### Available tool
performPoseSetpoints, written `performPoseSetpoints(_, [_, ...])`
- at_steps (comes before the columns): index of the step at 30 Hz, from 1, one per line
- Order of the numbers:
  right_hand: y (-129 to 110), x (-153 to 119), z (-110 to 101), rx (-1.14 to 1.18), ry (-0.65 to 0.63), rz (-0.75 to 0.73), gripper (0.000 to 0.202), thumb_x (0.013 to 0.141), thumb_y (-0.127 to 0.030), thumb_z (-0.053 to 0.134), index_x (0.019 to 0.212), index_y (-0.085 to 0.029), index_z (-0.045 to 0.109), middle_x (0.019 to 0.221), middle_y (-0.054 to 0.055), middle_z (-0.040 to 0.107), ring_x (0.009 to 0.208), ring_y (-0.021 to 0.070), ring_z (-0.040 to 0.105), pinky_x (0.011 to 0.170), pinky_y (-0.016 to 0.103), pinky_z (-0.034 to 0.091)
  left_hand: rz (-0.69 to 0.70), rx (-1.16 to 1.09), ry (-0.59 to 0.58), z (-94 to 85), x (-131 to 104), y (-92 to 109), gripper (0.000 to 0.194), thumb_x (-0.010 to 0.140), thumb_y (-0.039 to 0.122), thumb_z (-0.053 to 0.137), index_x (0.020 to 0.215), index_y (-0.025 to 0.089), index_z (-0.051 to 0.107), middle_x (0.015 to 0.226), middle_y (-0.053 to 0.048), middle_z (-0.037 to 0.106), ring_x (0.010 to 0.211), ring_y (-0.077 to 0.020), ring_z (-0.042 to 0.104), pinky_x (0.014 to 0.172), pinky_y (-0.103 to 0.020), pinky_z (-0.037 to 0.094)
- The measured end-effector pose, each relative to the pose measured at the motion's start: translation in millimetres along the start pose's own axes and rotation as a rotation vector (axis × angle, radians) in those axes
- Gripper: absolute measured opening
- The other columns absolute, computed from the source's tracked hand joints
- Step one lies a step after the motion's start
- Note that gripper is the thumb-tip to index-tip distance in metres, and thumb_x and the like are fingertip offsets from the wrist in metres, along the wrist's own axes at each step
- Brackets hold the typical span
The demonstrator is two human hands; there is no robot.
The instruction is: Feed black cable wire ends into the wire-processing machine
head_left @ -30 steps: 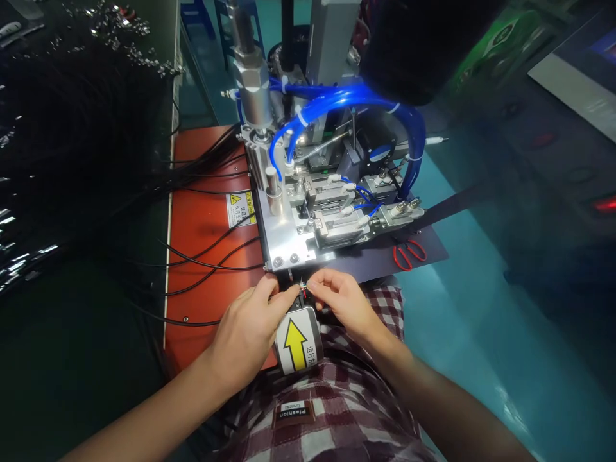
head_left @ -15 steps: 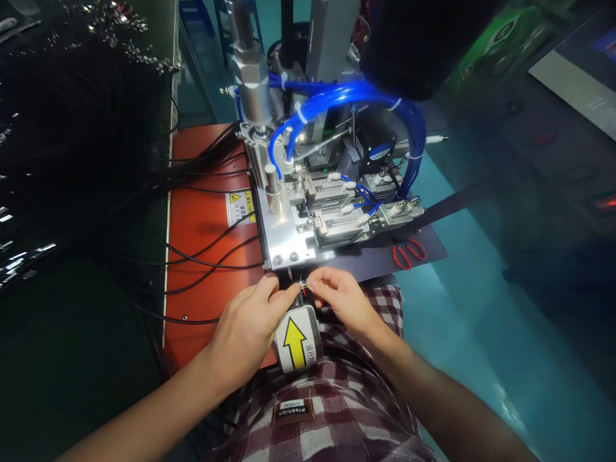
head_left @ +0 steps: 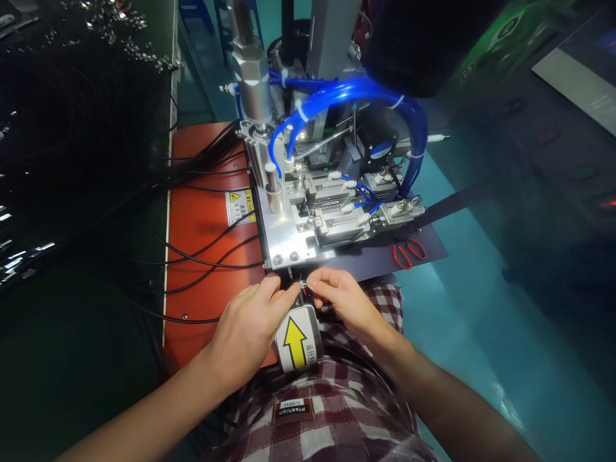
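Note:
Just below the machine's front edge, my two hands meet around a tiny bundle of thin coloured wires (head_left: 303, 286), where red, white and green bits show. My left hand (head_left: 248, 317) is closed, its thumb tip pressing at the left side of the wires. From the right, my right hand (head_left: 339, 294) pinches them between thumb and forefinger, the other fingers curled. Fingers hide most of the bundle. Directly beneath sits a metal housing with a yellow arrow label (head_left: 297, 340). The metal plate (head_left: 283, 240) of the machine lies just beyond my fingertips.
Black cables (head_left: 206, 263) run across the orange-red tabletop (head_left: 192, 224) from a dark cable heap (head_left: 81, 147) at left. Blue air hoses (head_left: 351, 93) arch over the pneumatic cylinders (head_left: 339, 224). Red-handled scissors (head_left: 409, 253) lie on the dark plate at right. A checked cloth (head_left: 322, 430) covers my lap.
Almost nothing differs. Both hands keep their pinch on the wires at the same spot, with only a very slight shift of the fingers and the view.

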State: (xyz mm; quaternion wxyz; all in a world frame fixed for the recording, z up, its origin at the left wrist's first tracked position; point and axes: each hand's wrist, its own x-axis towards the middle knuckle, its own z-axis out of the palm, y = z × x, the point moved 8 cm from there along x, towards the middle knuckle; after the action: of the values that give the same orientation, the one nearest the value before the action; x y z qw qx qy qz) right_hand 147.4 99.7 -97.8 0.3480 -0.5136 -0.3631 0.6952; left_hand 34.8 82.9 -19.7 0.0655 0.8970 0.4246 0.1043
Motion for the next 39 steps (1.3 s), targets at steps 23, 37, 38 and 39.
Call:
performPoseSetpoints(23, [-14,-15,-12,-0.313,0.252,-0.223,0.015,0.083,-0.031,0.054,0.077,-0.017,0.056,0.069,0.0,0.055,0.056,0.0122,0.052,0.053,0.024,0.042,0.067,0.129,0.019,-3.2,3,8,0.031,0.08,0.01,0.05,0.109,0.014,0.06,0.088,-0.008,0.061,0.059,-0.0191,0.049,0.052,-0.03,0.039])
performPoseSetpoints(37, [6,-2,-14,-0.184,0.207,-0.079,0.019,0.081,-0.034,0.055,0.072,-0.017,0.054,0.054,-0.004,0.049,0.045,0.0101,0.045,0.044,0.022,0.034,0.055,0.047,0.004,-1.1,1,4,0.027,0.084,0.008,0.044,0.107,0.014,0.057,0.09,-0.007,0.062,0.064,-0.0196,0.051,0.056,-0.031,0.041])
performPoseSetpoints(38, [4,-3,-14,-0.187,0.222,-0.106,0.019,0.081,-0.035,0.055,0.074,-0.017,0.056,0.056,-0.004,0.05,0.046,0.01,0.045,0.044,0.022,0.034,0.059,0.047,0.009,-1.3,2,4,0.026,0.085,0.008,0.043,0.107,0.013,0.057,0.091,-0.008,0.062,0.064,-0.0195,0.052,0.056,-0.031,0.041])
performPoseSetpoints(39, [1,-3,-14,-0.196,0.233,-0.139,0.02,0.082,-0.035,0.055,0.077,-0.016,0.057,0.058,-0.003,0.051,0.046,0.0097,0.044,0.044,0.022,0.034,0.059,0.05,0.012,-1.3,2,4,0.026,0.085,0.008,0.043,0.107,0.013,0.057,0.091,-0.007,0.062,0.064,-0.0195,0.052,0.056,-0.031,0.041])
